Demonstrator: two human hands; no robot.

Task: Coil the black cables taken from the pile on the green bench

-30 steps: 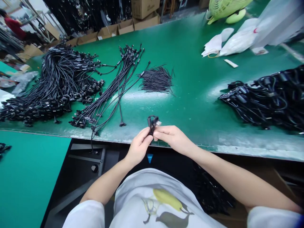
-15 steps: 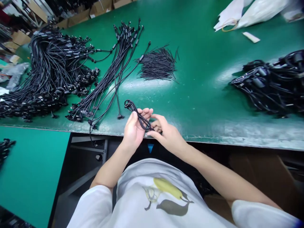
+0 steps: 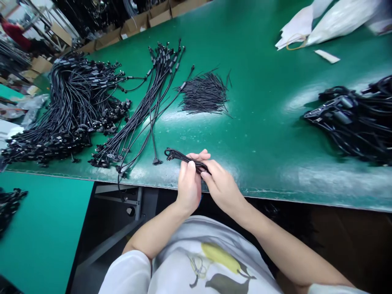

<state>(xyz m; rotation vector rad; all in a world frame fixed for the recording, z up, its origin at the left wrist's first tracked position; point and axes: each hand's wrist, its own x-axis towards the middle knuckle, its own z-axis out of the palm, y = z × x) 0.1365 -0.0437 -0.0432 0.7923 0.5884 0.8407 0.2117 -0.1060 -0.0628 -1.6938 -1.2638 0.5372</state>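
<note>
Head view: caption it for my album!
Left hand and right hand hold a looped black cable at a green table.

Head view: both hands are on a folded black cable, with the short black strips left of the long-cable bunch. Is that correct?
Not quite: the head view shows the short black strips right of the long-cable bunch. The rest holds.

Count: 2 hands mid-frame, left hand and right hand. 1 folded cable bundle between them. 1 big cable heap upper left, 1 cable bunch left of centre, 1 cable pile right edge. 1 thin-strand pile upper centre. Single strands uncountable.
</note>
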